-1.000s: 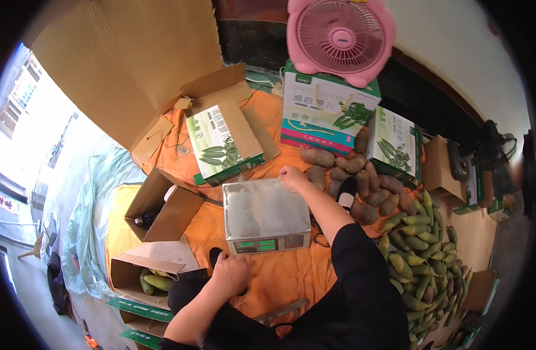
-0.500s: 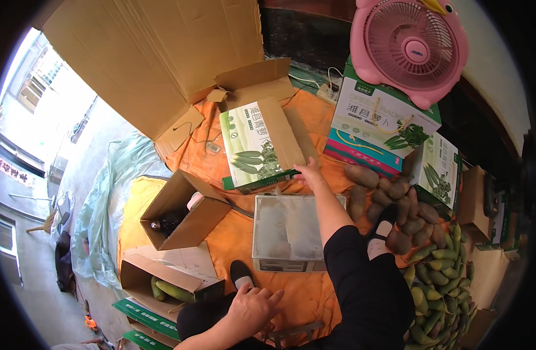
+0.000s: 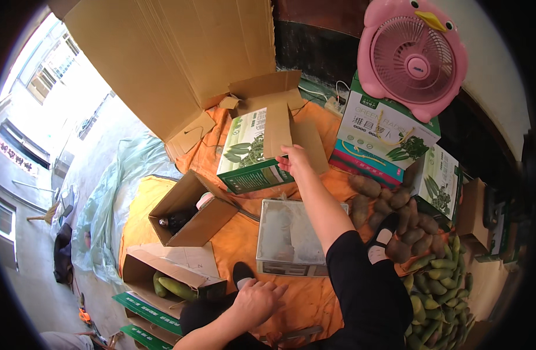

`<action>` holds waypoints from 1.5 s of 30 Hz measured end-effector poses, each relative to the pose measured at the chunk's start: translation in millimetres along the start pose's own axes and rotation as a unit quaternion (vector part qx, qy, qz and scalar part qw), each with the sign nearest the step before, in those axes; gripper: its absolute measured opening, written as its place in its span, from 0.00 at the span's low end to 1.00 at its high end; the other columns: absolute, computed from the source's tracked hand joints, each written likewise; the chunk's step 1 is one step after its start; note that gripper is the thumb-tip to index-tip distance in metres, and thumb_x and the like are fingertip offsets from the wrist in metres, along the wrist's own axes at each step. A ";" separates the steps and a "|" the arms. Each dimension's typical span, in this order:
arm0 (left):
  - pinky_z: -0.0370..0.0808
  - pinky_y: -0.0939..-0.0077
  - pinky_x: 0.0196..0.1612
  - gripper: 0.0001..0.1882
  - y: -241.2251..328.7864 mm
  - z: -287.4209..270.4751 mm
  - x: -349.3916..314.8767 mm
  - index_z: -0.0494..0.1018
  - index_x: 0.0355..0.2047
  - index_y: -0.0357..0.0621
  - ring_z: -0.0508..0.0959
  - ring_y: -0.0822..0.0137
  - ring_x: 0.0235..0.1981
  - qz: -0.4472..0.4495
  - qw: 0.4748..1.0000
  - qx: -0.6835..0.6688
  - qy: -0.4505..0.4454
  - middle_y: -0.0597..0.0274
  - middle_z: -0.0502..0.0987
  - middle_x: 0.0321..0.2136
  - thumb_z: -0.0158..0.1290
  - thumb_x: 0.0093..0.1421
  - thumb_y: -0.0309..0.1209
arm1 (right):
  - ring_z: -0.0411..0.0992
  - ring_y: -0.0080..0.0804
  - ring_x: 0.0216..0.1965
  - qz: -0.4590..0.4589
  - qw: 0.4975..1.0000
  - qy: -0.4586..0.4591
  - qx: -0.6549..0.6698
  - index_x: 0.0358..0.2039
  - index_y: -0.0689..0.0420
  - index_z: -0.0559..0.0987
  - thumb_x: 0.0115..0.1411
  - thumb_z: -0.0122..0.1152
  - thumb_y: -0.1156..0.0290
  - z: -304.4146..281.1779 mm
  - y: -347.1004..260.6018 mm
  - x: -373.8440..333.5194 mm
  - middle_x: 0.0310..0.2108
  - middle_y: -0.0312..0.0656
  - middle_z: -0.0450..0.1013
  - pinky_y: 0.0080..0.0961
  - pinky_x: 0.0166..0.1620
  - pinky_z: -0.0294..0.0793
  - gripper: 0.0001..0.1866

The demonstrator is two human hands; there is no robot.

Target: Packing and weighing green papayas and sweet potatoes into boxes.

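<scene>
My right hand [image 3: 293, 160] reaches forward with its fingers closed on the near right edge of a white and green printed carton [image 3: 244, 143]. The carton is tipped up, so its green side faces me, and brown flaps stand out at its right. My left hand [image 3: 257, 301] hangs in front of my left knee, its fingers loosely stretched and nothing in them. Between my feet and the carton stands a translucent plastic box [image 3: 297, 233] with a cloudy lid. At its left is a brown cardboard box [image 3: 189, 216] holding a dark bottle and something pink.
Long green radishes [image 3: 440, 291] and brown-red tubers [image 3: 390, 204] are heaped at my right. A pink fan [image 3: 418, 64] stands on gift boxes [image 3: 384, 125]. At lower left an open carton [image 3: 163, 262] holds green radishes. Tall cardboard [image 3: 180, 52] rises behind an orange sheet [image 3: 227, 245].
My right hand has gripped the printed carton's near edge and lifted it, showing more of the green side. The left hand stays almost in place; the view has shifted slightly.
</scene>
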State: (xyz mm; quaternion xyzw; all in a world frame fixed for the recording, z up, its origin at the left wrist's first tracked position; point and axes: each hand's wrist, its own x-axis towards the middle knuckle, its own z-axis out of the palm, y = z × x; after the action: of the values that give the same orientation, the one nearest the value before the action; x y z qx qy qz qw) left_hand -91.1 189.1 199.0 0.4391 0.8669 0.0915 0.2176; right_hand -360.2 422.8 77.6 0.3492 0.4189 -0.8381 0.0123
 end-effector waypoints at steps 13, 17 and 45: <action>0.74 0.60 0.31 0.12 17.7 -22.5 1.7 0.74 0.38 0.47 0.77 0.54 0.29 -0.015 0.964 -0.134 0.228 0.57 0.75 0.25 0.54 0.54 0.35 | 0.75 0.32 0.21 -0.037 0.988 -0.094 -0.117 0.41 0.54 0.68 0.59 0.53 0.64 -94.9 -28.5 -222.7 0.35 0.41 0.71 0.24 0.19 0.72 0.12; 0.73 0.64 0.31 0.12 17.7 -24.8 2.4 0.75 0.40 0.47 0.76 0.55 0.28 -0.002 0.927 -0.175 0.331 0.57 0.75 0.25 0.55 0.54 0.30 | 0.76 0.32 0.24 -0.024 0.972 -0.101 -0.210 0.42 0.57 0.70 0.60 0.53 0.64 -126.4 -33.8 -274.7 0.37 0.42 0.72 0.22 0.20 0.72 0.13; 0.58 0.51 0.57 0.26 6.2 8.0 34.7 0.70 0.51 0.53 0.69 0.58 0.49 -0.112 0.967 0.085 0.212 0.61 0.72 0.43 0.58 0.48 0.27 | 0.72 0.25 0.27 -0.312 0.806 0.055 -0.499 0.38 0.60 0.76 0.56 0.55 0.73 -333.4 -29.6 -327.5 0.26 0.39 0.74 0.24 0.32 0.71 0.09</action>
State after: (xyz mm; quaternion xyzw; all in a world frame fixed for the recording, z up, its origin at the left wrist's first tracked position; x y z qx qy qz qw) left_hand -101.1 220.3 183.8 0.3269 0.9413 0.0839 -0.0005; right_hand 69.8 589.9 158.1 0.1903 0.8661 -0.4512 -0.1005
